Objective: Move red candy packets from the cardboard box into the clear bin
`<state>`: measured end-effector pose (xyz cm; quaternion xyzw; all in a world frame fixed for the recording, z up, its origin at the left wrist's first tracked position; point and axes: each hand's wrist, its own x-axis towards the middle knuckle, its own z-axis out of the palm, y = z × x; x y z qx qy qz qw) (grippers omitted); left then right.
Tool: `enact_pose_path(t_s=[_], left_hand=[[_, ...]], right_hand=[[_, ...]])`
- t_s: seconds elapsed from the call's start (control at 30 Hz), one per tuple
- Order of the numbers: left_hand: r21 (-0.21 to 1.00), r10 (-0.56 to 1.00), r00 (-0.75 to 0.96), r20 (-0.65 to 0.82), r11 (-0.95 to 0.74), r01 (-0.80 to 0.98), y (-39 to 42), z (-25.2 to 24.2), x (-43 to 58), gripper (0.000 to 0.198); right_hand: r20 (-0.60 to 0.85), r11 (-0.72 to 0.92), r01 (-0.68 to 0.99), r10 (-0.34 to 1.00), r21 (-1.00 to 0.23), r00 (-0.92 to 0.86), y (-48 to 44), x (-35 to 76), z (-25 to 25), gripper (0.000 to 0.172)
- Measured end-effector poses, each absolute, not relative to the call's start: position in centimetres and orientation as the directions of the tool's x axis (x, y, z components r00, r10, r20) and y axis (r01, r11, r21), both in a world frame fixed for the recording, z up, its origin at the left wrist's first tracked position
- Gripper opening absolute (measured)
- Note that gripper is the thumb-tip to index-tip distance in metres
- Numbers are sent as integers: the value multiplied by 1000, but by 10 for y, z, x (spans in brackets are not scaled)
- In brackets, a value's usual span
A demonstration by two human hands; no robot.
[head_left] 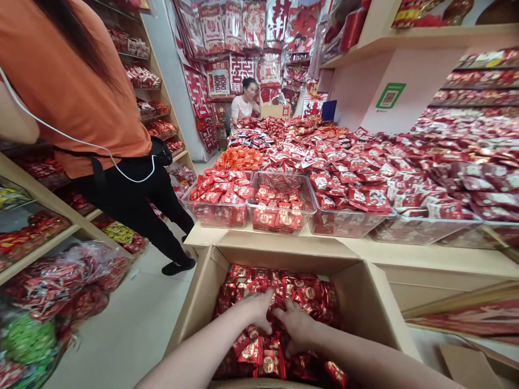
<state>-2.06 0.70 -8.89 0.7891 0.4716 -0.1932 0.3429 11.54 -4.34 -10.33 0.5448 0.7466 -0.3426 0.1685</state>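
Note:
A cardboard box (365, 294) stands below me, its top open, with many small red and gold wrapped candies (302, 294) inside. My left hand (256, 312) reaches into the box from the left, palm down on the candies, thumb and fingers apart. From the right, my right hand (298, 327) lies on the same pile with its fingers spread. The two hands face each other with a small gap of candies between them. Some fingertips are partly sunk among the wrappers. No candy is visibly gripped in either hand.
Behind the box, clear plastic bins (281, 213) of red packets line a wooden counter (344, 246). One bin is filled lower than its neighbours. A person in an orange shirt (97, 102) stands at left beside shelves; another person (244, 102) sits at the back. Bagged goods (60, 281) lie at left.

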Motion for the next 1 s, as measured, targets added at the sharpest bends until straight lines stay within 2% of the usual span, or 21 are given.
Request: enact_pose_path(t_s=[0.03, 0.1, 0.17, 0.23, 0.3, 0.4, 0.43, 0.5, 0.57, 0.67, 0.73, 0.83, 0.9, 1.0], left_hand=[[379, 594, 498, -632, -324, 867, 7, -90, -21, 106], [443, 569, 545, -616, -321, 837, 8, -91, -23, 99], [523, 582, 584, -565, -295, 800, 12, -89, -25, 72], [590, 641, 590, -492, -253, 767, 19, -83, -26, 45], [654, 726, 562, -398, -205, 728, 26, -74, -28, 38], [779, 811, 518, -272, -130, 613, 34, -61, -29, 48], [820, 819, 514, -254, -99, 563, 36, -58, -29, 48], [889, 835, 499, -233, -26, 458, 35, -55, -26, 41], [931, 851, 470, -232, 55, 361, 31, -54, -20, 30], [960, 865, 435, -252, 166, 227, 22, -53, -8, 21], [964, 865, 426, -265, 222, 150, 17, -50, -1, 21], [960, 859, 430, -277, 270, 79, 14, -45, 2, 37], [961, 852, 449, -269, 269, 65, 13, -42, 0, 45], [969, 849, 470, -242, 232, 80, 13, -37, -5, 37]], right_hand=[[-620, 171, 924, 697, -343, -359, -45, 114, -102, 90], [-578, 194, 895, 705, -401, -412, -46, 114, -100, 59], [-501, 218, 855, 732, -471, -462, -45, 116, -99, 26], [-415, 219, 817, 774, -533, -478, -38, 123, -94, 14], [-344, 199, 787, 817, -584, -462, -28, 133, -84, 11], [-251, 100, 679, 882, -728, -399, -14, 154, -60, 6], [-250, 15, 586, 896, -810, -368, -11, 160, -51, 10], [-301, -218, 279, 905, -935, -301, -9, 169, -37, 18], [-383, -406, -36, 885, -913, -264, -11, 172, -28, 23], [-440, -489, -286, 871, -824, -220, -13, 166, -26, 24], [-453, -491, -362, 871, -792, -191, -14, 161, -27, 25], [-448, -476, -398, 878, -784, -166, -14, 157, -29, 25], [-417, -443, -380, 896, -812, -154, -13, 157, -28, 25], [-340, -355, -269, 935, -895, -103, -15, 158, -26, 25]])
